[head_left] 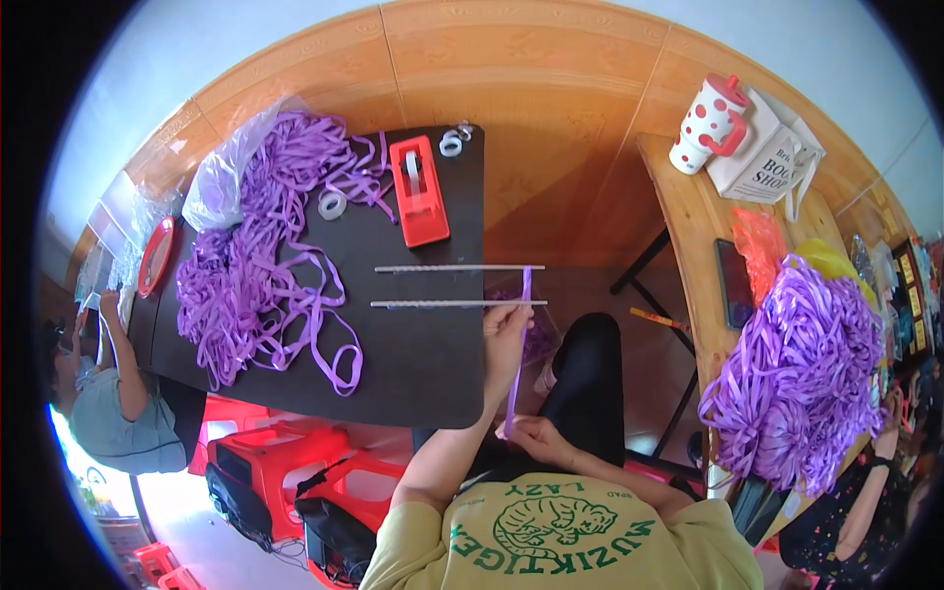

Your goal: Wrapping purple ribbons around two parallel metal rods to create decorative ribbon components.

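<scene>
Two thin grey rods, the far rod [452,267] and the near rod [442,304], lie parallel on the dark table, their right ends jutting past its edge. A narrow purple ribbon [517,379] runs from the far rod's end, across the near rod, down toward my lap. My left hand [506,324] is closed in a pinch on the ribbon just below the near rod. Lower down, my right hand [541,439] grips the ribbon's lower part between its fingers. Whether the ribbon is looped or stuck to the rods is too small to tell.
On the dark table [413,364] lie a tangled purple ribbon pile [236,295], a red tape dispenser [421,197] and a tape roll [331,205]. The wooden table [678,236] at right bears another ribbon heap [787,383], a phone [733,283] and a spotted tumbler [708,123]. Other people sit at both sides.
</scene>
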The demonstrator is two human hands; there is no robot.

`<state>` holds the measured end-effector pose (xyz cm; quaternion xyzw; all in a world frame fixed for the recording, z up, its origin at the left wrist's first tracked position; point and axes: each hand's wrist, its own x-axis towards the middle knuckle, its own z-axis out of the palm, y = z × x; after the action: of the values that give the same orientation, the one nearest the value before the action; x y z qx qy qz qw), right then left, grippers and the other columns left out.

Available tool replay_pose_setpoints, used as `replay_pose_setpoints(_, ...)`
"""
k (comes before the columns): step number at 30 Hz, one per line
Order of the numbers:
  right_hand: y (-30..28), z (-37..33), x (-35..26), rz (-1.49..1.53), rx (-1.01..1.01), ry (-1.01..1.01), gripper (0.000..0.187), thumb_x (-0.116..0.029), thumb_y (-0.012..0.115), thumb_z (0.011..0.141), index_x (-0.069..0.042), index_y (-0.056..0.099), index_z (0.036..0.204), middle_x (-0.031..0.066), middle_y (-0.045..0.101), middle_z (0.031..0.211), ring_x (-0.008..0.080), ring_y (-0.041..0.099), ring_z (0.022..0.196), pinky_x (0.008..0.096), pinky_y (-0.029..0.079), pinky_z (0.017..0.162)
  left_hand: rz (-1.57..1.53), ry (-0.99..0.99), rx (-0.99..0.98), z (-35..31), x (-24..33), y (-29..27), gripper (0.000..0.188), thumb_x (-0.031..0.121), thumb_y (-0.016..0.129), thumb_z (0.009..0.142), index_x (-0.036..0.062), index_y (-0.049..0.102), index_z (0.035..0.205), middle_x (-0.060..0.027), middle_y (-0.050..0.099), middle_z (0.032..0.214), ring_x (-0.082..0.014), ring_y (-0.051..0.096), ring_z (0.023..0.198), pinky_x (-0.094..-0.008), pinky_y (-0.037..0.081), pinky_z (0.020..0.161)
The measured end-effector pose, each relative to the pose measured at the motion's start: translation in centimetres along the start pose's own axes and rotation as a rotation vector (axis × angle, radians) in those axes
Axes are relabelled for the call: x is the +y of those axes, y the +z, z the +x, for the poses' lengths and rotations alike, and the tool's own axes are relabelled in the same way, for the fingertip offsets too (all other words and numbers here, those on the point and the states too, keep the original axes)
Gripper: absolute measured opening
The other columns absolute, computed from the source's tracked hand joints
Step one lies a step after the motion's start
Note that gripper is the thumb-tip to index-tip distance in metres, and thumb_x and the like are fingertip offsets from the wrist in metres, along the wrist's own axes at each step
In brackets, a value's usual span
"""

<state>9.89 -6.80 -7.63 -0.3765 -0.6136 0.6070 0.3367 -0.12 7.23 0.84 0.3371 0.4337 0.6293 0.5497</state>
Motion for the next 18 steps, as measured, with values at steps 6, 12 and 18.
replay_pose_setpoints(6,-0.5,-0.4,-3.6,-0.192,-0.174,-0.186,0.022,-0.011,0.057,0.09,0.0,0.061,0.109,0.0118,0.061,0.096,0.0193,0.058,0.091,0.0308,0.046,0.082,0.01,-0.013,-0.039,0.4,0.6,0.1,0.014,0.012,0.059,0.09,0.0009,0.067,0.093,-0.0056,0.065,0.079,-0.0111,0.06,0.069,-0.0229,0.048,0.065)
replay_pose_setpoints(12,-1.6,-2.4,-3.2,-0.04,-0.22,0.01,0.031,-0.015,0.058,0.09,-0.006,0.059,0.12,0.0105,0.063,0.094,0.02,0.059,0.09,0.0301,0.045,0.084,0.093,-0.113,-0.166,-3.1,1.2,-1.2,0.035,0.029,0.046,0.097,0.0007,0.06,0.112,-0.0082,0.065,0.09,-0.0129,0.061,0.076,-0.0256,0.047,0.072)
replay_pose_setpoints(18,-1.8,-3.4,-3.4,-0.078,-0.209,-0.068,0.031,-0.012,0.058,0.089,-0.009,0.06,0.121,0.0103,0.062,0.093,0.0209,0.057,0.089,0.0313,0.044,0.085,0.28,-0.263,-0.199,-9.5,0.4,-4.9,0.041,0.031,0.037,0.1,0.0004,0.054,0.121,-0.0094,0.064,0.099,-0.0133,0.06,0.08,-0.0258,0.047,0.074)
